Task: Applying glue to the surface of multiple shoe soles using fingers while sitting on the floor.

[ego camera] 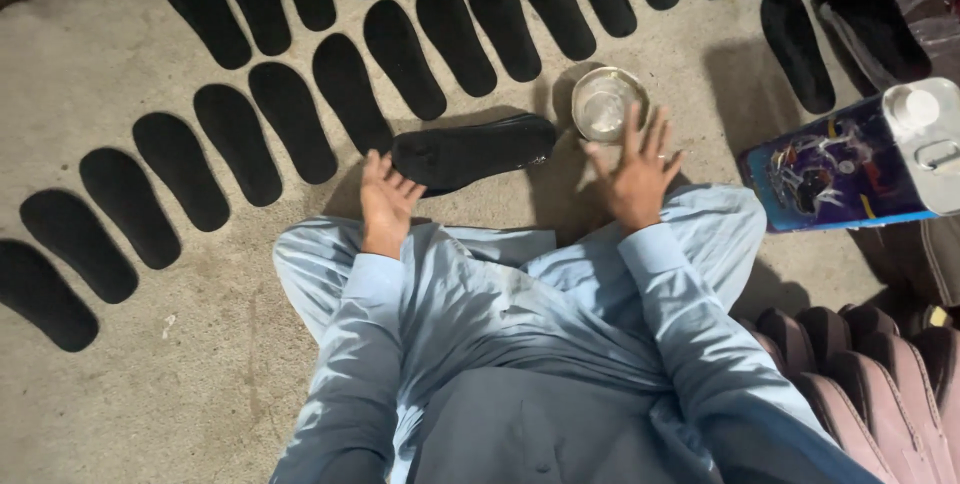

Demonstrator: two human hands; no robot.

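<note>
Bare floor [200, 364] at left; sole rows [290, 119] ahead, tin can [860, 159] right.

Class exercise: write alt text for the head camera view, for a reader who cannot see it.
A seated person's left hand touches a black shoe insole on the concrete floor; the open right hand hovers by a small metal bowl. Rows of black insoles lie around.

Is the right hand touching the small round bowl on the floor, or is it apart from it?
Cannot tell. In the head view the right hand is spread open with its fingertips overlapping the rim of the bowl, so neither contact nor a gap shows.
</note>
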